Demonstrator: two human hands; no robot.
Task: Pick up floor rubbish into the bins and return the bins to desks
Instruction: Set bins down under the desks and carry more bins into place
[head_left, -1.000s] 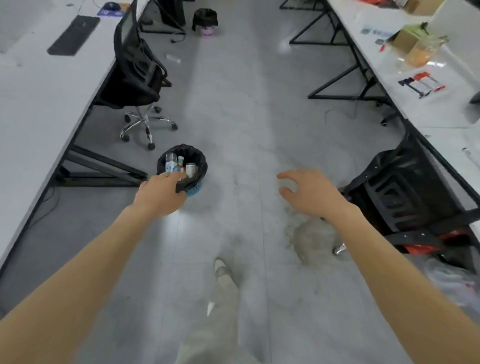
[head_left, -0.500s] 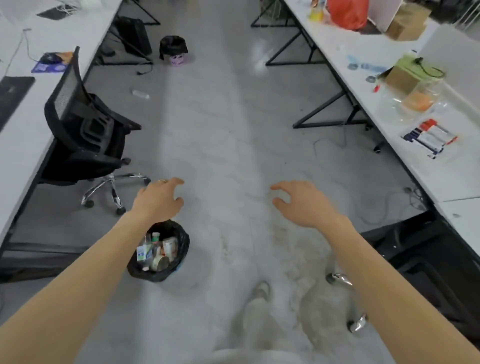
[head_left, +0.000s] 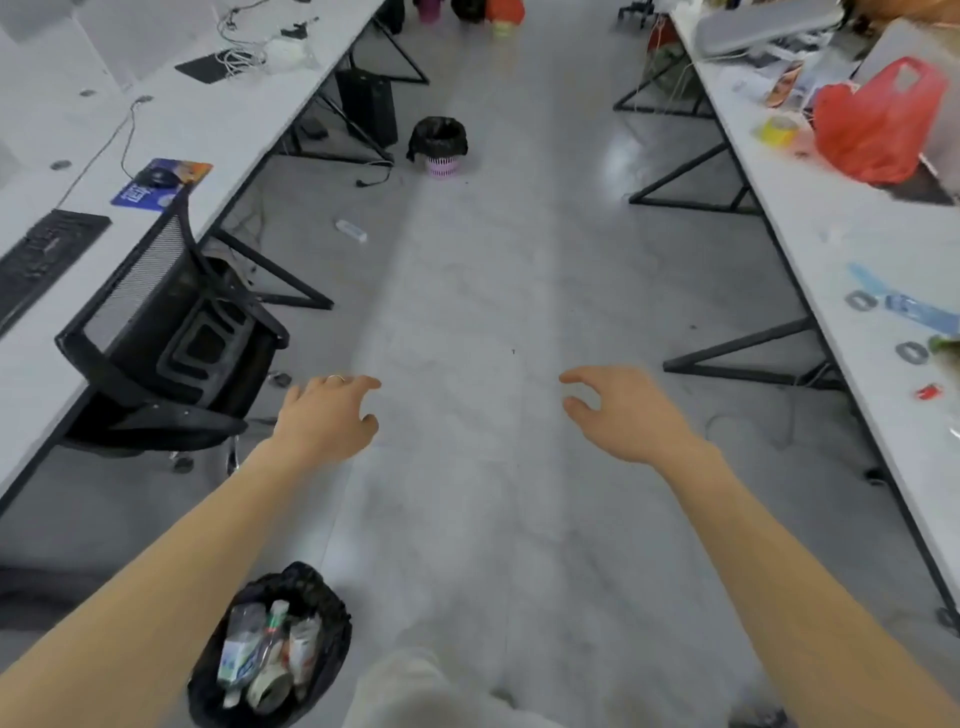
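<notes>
A bin with a black liner (head_left: 332, 618) stands on the floor below my left forearm, holding several bottles and cartons. My left hand (head_left: 327, 421) hovers well above it with loosely curled fingers and holds nothing. My right hand (head_left: 618, 410) is held out over the aisle, fingers relaxed and empty. Farther down the aisle stands a pink bin with a black liner (head_left: 439, 145). A small clear bottle (head_left: 351, 230) lies on the floor between the two bins, near the left desk.
A black office chair (head_left: 171, 348) stands at the left desk (head_left: 197, 119), close to my left hand. The right desk (head_left: 841, 249) carries a red bag (head_left: 878, 124) and small items. Black desk legs line both sides of the grey aisle.
My left hand let go of the near bin, which now stands on the floor behind my hands. I have moved forward down the aisle, so the pink bin and the bottle look closer.
</notes>
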